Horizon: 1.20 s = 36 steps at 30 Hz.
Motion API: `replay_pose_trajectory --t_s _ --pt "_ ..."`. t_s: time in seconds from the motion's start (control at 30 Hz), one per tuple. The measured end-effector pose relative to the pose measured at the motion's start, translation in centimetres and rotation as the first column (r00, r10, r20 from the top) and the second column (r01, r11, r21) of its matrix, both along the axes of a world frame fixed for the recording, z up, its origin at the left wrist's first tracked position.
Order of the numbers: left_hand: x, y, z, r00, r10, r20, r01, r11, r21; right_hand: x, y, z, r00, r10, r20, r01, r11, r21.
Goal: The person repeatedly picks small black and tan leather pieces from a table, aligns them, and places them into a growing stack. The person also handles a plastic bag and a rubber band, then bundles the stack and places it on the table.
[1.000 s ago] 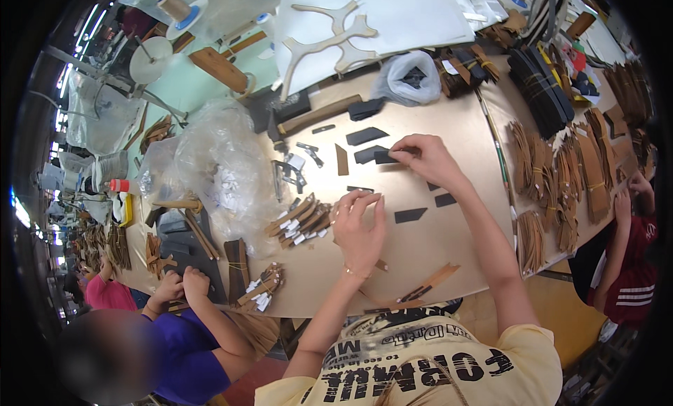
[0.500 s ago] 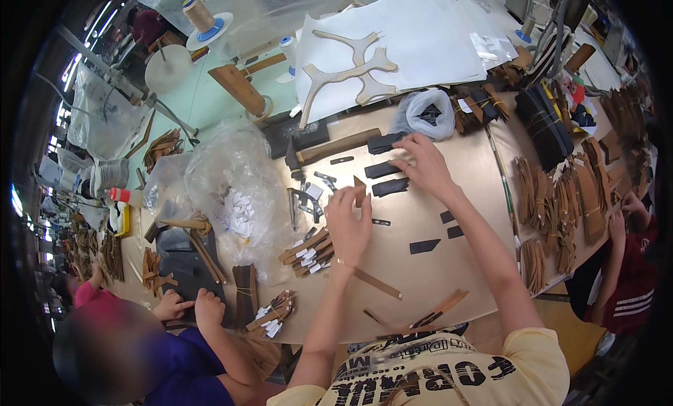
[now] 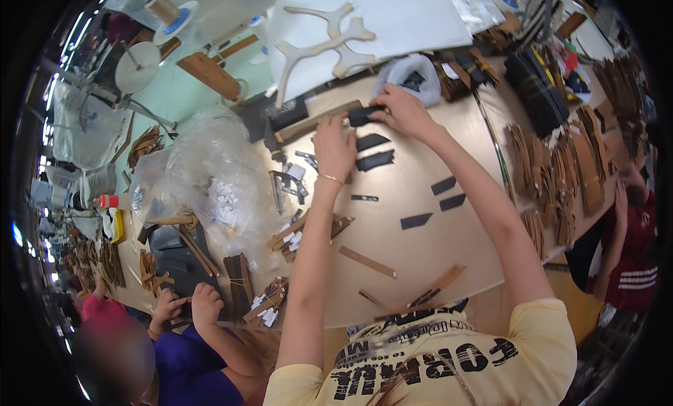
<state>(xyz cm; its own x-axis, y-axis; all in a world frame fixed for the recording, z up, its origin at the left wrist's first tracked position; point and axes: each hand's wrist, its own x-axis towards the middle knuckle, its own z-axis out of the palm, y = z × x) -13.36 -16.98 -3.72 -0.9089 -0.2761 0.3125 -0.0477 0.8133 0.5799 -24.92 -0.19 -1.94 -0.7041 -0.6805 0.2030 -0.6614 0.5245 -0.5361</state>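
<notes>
At the far middle of the table, a small stack of black fabric-like pieces [image 3: 363, 117] lies between my hands. My left hand [image 3: 335, 145] has its fingertips closed at the left end of the stack. From the other side, my right hand [image 3: 405, 114] pinches the right end between thumb and fingers. Just nearer lie two more black stacks [image 3: 375, 160], touched by neither hand. Beyond my left hand is a hammer with a wooden handle [image 3: 315, 124], partly hidden by that hand. Whether a small brown piece is still under my left fingers is hidden.
Several loose black pieces [image 3: 416, 221] and a brown strip [image 3: 368, 262] lie nearer. Left are a clear plastic bag of white scraps [image 3: 224, 203] and bundled brown strips [image 3: 287, 238]. More brown bundles [image 3: 529, 161] line the right side. A co-worker's hands [image 3: 207, 304] are at the near left.
My left hand has moved away from me to the farthest black stack, and a small brown piece beside its fingers no longer shows. My right hand stays at the black stacks. The view has shifted.
</notes>
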Motion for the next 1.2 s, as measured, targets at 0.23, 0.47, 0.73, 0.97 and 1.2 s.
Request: replay_pose_trajectory --t_s 0.23,0.47,0.73,0.97,1.2 --pt "-0.6 -0.4 -0.4 1.000 -0.009 0.009 0.009 1.000 0.005 -0.1 0.0 0.0 1.000 0.010 0.010 -0.010 1.000 0.011" --pt "-1.0 -0.2 -0.7 0.999 0.032 -0.023 -0.031 0.999 0.042 -0.7 0.0 0.1 0.998 0.061 0.018 -0.061 0.998 0.010" --pt "-0.5 -1.0 -0.8 0.998 0.049 -0.028 -0.045 0.990 0.130 -0.1 0.1 0.9 0.999 0.046 0.012 -0.046 0.999 -0.022" --pt "3.3 0.0 1.0 0.997 -0.083 0.005 0.080 0.973 0.216 4.0 3.1 1.8 0.977 0.134 0.164 -0.137 0.991 0.008" --pt "5.5 2.0 1.7 0.988 -0.124 0.094 0.113 0.987 0.118 6.1 4.4 2.0 0.981 0.126 0.148 -0.133 0.990 0.042"
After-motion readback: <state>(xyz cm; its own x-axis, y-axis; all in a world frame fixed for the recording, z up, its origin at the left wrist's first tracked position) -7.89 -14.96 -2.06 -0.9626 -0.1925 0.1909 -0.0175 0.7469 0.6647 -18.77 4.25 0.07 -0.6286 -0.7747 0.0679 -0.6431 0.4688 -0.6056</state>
